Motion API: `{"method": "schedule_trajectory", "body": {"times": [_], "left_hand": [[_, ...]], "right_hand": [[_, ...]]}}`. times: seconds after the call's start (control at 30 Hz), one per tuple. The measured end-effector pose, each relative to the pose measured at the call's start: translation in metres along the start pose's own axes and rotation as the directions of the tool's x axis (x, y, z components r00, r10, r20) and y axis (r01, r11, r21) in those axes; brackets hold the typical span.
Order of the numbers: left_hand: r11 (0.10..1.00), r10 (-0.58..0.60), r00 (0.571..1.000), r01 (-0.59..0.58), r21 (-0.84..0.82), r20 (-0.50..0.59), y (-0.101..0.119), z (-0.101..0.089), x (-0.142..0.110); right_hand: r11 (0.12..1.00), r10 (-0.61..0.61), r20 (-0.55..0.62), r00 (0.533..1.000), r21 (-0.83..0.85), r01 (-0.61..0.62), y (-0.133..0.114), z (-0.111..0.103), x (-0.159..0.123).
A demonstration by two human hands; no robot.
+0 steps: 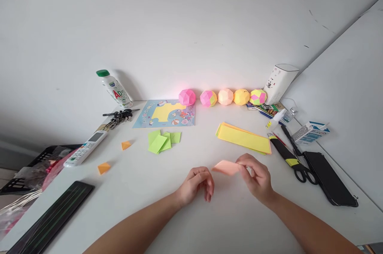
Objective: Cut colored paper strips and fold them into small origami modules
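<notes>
My right hand [257,177] pinches a small folded piece of orange paper [226,167] and holds it just above the white table [143,182]. My left hand [196,185] hovers beside it, fingers curled and apart, holding nothing. Just beyond the hands lies a stack of yellow paper strips [243,138]. Green folded squares [161,141] lie to the left. Two small orange folded units [103,167] sit farther left.
Several paper balls [226,97] line the wall, beside a white box [279,82]. Scissors [295,162], a black phone [330,178], pens and a small carton [309,131] are at right. A remote [85,148], keys [118,117], bottle [115,88], picture sheet [166,114] and black keyboard [52,218] are at left.
</notes>
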State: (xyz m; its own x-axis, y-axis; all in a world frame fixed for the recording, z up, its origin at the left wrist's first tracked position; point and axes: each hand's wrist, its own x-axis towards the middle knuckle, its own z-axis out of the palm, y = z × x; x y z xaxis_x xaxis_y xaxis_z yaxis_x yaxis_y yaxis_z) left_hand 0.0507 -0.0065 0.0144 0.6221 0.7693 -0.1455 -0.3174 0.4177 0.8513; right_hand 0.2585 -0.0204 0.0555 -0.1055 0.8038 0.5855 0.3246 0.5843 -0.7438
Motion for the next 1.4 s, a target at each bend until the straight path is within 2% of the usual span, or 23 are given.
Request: {"method": "schedule_trajectory", "body": {"times": [0.07,0.13,0.2,0.3,0.4,0.53,0.63,0.73,0.87,1.07,1.23,1.4], "left_hand": [[0.999,-0.036,0.99,0.037,0.0,0.133,0.004,0.0,0.0],[0.993,-0.061,0.976,0.08,-0.082,0.209,0.007,0.003,0.001],[0.963,-0.108,0.967,0.16,-0.218,0.233,0.01,0.006,0.0],[0.895,-0.207,0.949,0.282,-0.344,0.239,0.011,0.01,-0.001],[0.879,-0.234,0.955,0.288,-0.381,0.181,0.01,0.013,-0.002],[0.898,-0.254,0.966,0.256,-0.358,0.052,0.008,0.014,-0.004],[0.911,-0.266,0.961,0.277,-0.307,0.077,0.007,0.014,-0.005],[0.928,-0.217,0.963,0.254,-0.272,0.161,0.007,0.017,-0.005],[0.942,-0.153,0.964,0.209,-0.262,0.218,0.007,0.02,-0.004],[0.962,-0.106,0.958,0.166,-0.215,0.265,0.01,0.023,-0.005],[0.975,-0.145,0.944,0.186,-0.117,0.297,0.013,0.023,-0.007],[0.966,-0.197,0.936,0.235,-0.104,0.291,0.013,0.023,-0.007]], "right_hand": [[0.965,-0.256,0.04,0.966,-0.048,0.258,-0.003,0.001,0.001],[0.908,-0.403,0.138,0.905,-0.065,0.414,-0.005,0.004,-0.002],[0.879,-0.451,0.233,0.862,-0.049,0.474,-0.006,0.008,-0.006],[0.875,-0.453,0.336,0.826,-0.01,0.484,-0.007,0.015,-0.013],[0.904,-0.399,0.403,0.824,0.024,0.426,-0.006,0.018,-0.017],[0.973,-0.221,0.399,0.89,0.024,0.23,-0.006,0.02,-0.017],[0.994,-0.081,0.347,0.934,-0.046,0.103,-0.004,0.021,-0.015],[0.994,0.015,0.314,0.949,-0.109,0.021,-0.002,0.021,-0.015],[0.988,0.125,0.299,0.946,-0.123,-0.092,-0.002,0.02,-0.015],[0.975,0.207,0.287,0.935,-0.137,-0.174,-0.003,0.021,-0.017],[0.968,0.251,0.297,0.921,-0.081,-0.238,-0.003,0.023,-0.018],[0.967,0.249,0.356,0.901,-0.037,-0.253,0.003,0.022,-0.022]]}}
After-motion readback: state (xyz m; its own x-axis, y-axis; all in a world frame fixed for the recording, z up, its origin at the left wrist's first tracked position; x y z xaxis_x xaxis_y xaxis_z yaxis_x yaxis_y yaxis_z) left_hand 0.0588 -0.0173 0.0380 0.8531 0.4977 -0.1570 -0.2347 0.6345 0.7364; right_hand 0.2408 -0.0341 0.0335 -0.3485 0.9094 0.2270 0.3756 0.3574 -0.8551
